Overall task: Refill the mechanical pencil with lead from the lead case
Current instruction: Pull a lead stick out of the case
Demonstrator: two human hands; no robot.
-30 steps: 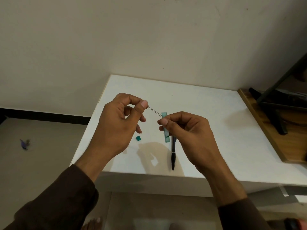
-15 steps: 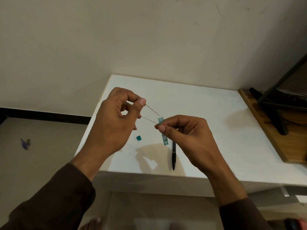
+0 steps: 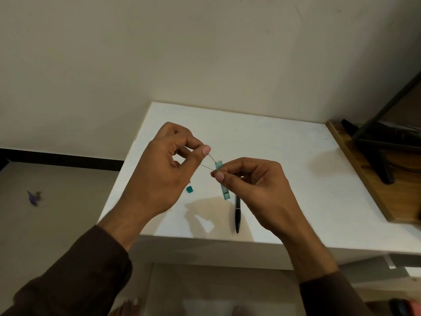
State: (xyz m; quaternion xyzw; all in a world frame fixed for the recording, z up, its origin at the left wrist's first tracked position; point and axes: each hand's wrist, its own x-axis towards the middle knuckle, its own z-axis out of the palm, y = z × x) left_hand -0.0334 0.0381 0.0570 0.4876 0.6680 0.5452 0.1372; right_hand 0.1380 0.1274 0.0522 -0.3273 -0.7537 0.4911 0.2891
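Observation:
Above the white table (image 3: 284,179), my right hand (image 3: 255,190) grips a slim, translucent teal lead case (image 3: 222,181), its open end pointing up and left. My left hand (image 3: 166,172) pinches thin grey pencil leads (image 3: 211,158) between thumb and forefinger; two strands run from those fingers to the case's mouth. The black mechanical pencil (image 3: 237,213) lies on the table below my right hand, tip toward the front edge. The case's small teal cap (image 3: 189,189) lies on the table under my left hand.
A wooden board (image 3: 373,179) with a black stand (image 3: 373,160) sits along the table's right side. The wall rises just behind the table. On the floor at the left lies a small purple object (image 3: 34,198).
My left hand drew the leads up and left, away from the case, so two separate strands showed. It has since come back slightly closer to the case mouth.

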